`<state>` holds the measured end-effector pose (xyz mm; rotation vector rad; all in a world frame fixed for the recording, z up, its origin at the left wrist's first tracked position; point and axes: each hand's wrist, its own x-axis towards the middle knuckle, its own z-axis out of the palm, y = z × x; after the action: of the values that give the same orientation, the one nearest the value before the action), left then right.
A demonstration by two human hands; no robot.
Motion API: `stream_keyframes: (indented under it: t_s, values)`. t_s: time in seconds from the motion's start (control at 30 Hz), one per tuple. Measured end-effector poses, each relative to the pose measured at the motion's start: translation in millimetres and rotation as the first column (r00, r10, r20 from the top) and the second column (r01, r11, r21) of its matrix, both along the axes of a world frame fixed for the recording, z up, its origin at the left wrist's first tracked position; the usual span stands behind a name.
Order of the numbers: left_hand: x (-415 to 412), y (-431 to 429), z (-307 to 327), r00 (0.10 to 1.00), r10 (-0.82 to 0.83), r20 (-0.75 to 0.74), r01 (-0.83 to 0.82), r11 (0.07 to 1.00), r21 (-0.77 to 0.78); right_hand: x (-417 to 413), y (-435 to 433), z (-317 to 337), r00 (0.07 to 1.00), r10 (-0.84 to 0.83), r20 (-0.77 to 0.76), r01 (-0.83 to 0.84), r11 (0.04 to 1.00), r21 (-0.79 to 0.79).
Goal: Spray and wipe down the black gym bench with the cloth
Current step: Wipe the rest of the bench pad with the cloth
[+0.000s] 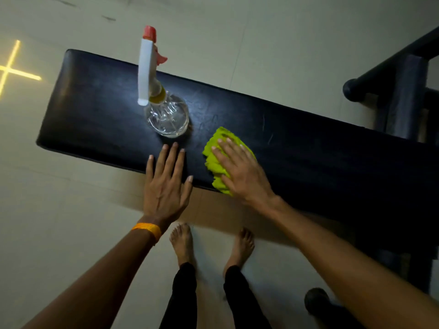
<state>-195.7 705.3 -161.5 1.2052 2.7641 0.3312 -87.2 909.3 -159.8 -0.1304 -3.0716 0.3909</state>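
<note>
Glossy black bench (297,148) (leather-like), cloth (217,148)

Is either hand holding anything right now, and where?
Right hand presses flat on the cloth's top; left hand holds nothing. Spray bottle stands free.

Floor (285,39): pale, smooth, large-format tiles with thin grout lines; one line runs diagonally from the upper centre toward the middle of the view. Several dark scuff marks (108,18) lie on the tiles near the top left. Lighting: dim overall. A bright yellow cross-shaped reflection (10,67) sits on the floor at the left edge. Equipment: a dark metal frame (389,67) with a round-ended tube and an upright padded section stands at the upper right. A dark rounded object (316,300) rests on the floor at the lower right; its identity cannot be determined.
</note>
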Motion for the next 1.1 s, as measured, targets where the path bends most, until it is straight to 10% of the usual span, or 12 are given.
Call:
stream_keyframes:
  t_s: [0.1,0.23,0.37,0.47,0.57,0.7,0.83,0.97,1.1]
  values:
    - [-15.5,-10.8,0.8,0.996,0.086,0.015,-0.086,0.996,-0.013,-23.2,50.4,-5.9,0.95,-0.311,-0.028,0.312,0.95,0.018]
    - [-24.5,-16.3,-4.1,0.999,0.045,-0.008,-0.046,0.998,-0.049,-71.5,32.5,4.7,0.571,-0.821,-0.017,0.818,0.571,-0.069]
    - [-22.4,-15.7,-6.5,0.998,0.055,-0.023,-0.056,0.997,-0.047,-75.6,-45.5,8.9,0.919,-0.394,0.019,0.394,0.917,-0.068]
    - [-25.8,-22.5,-5.8,0.999,0.028,-0.018,-0.028,0.999,-0.043,-67.8,-9.9,4.1,0.997,-0.065,0.034,0.065,0.998,-0.013]
    - [-29.3,-26.0,-4.9,1.0,-0.01,-0.016,0.009,0.999,-0.038,-57.5,43.0,0.6,0.969,-0.247,-0.002,0.247,0.969,0.028]
    - [-24.9,-21.8,-5.6,1.0,-0.007,-0.011,0.007,0.998,-0.063,-46.7,-15.7,6.7,0.708,-0.706,-0.03,0.703,0.708,-0.061]
    - [-19.2,-16.7,-2.6,0.999,0.035,0.014,-0.034,0.998,-0.054,-35.2,-78.6,0.6,0.97,-0.244,-0.019,0.243,0.97,-0.006]
    - [-28.4,-21.3,5.7,0.998,0.005,0.066,-0.006,1.0,0.011,4.9,-6.7,-7.6,0.996,-0.016,-0.087,0.026,0.993,0.117]
    - [-33.7,-24.2,10.8,0.997,-0.018,0.069,0.019,1.0,-0.011,43.9,24.3,-2.2,0.81,-0.583,-0.059,0.583,0.812,-0.027]
